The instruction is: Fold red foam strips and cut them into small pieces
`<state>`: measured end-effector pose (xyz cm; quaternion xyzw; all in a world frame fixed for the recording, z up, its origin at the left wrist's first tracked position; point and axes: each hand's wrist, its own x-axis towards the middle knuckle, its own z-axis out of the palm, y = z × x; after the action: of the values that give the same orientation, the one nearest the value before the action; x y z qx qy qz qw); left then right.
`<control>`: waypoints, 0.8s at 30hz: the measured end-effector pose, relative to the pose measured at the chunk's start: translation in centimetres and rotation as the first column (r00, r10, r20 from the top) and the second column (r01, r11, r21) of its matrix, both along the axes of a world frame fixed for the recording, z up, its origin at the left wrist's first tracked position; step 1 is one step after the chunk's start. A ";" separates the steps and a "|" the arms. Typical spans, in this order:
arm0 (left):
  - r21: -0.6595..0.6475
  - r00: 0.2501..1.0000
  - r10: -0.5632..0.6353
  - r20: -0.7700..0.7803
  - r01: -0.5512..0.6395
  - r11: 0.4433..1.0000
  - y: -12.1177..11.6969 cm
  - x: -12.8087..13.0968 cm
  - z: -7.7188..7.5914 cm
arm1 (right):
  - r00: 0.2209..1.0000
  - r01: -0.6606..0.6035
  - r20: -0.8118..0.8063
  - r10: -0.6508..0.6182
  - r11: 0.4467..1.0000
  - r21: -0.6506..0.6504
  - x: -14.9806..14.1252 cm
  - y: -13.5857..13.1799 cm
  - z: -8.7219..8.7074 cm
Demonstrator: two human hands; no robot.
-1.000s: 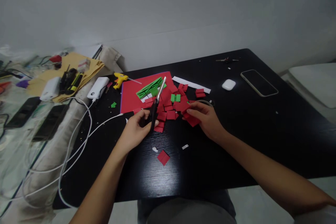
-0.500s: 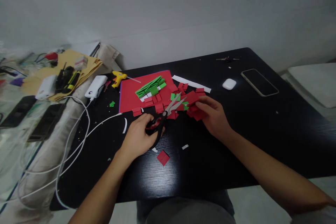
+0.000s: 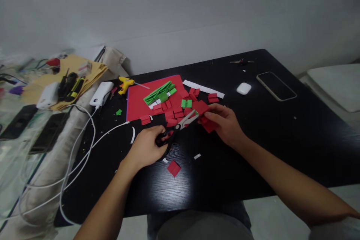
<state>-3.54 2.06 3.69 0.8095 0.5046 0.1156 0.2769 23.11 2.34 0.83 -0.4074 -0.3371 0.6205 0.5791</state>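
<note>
My left hand [image 3: 148,149] grips black-handled scissors [image 3: 176,129], whose blades point right toward a folded red paper piece [image 3: 207,119] pinched in my right hand [image 3: 226,123]. The blade tips reach the paper's left edge. Behind both hands lies a scatter of small red and green paper squares [image 3: 180,109] on a black table [image 3: 253,165]. A single red square [image 3: 174,168] lies nearer me, below the scissors. A large red sheet [image 3: 140,99] carries green folded strips [image 3: 159,93].
A yellow glue gun [image 3: 125,83] and a white power bank [image 3: 101,93] with white cables [image 3: 84,146] sit at the left. An earbud case [image 3: 243,88], a phone [image 3: 276,86] and a white paper strip [image 3: 203,88] lie at the back right. Tools rest on brown envelopes [image 3: 70,82] far left.
The scissors swung from pointing up and away to pointing right at the red paper. My right hand lifted the red piece from the pile and brought it to the blades.
</note>
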 end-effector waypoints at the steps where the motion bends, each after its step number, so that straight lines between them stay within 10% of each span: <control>1: -0.009 1.000 0.000 -0.001 0.000 1.000 0.1 -0.2 0.1 | 1.000 0.001 -0.008 -0.001 1.000 0.001 0.0 0.0 0.0; 24: 0.016 0.995 -0.096 0.021 0.096 0.995 -0.1 0.1 -0.3 | 0.974 -0.123 0.198 0.112 0.992 0.040 -0.2 -0.2 -0.1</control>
<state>-3.47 2.00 3.43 0.8336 0.4612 0.1145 0.2816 22.87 2.18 0.74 -0.4305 -0.4320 0.6016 0.5159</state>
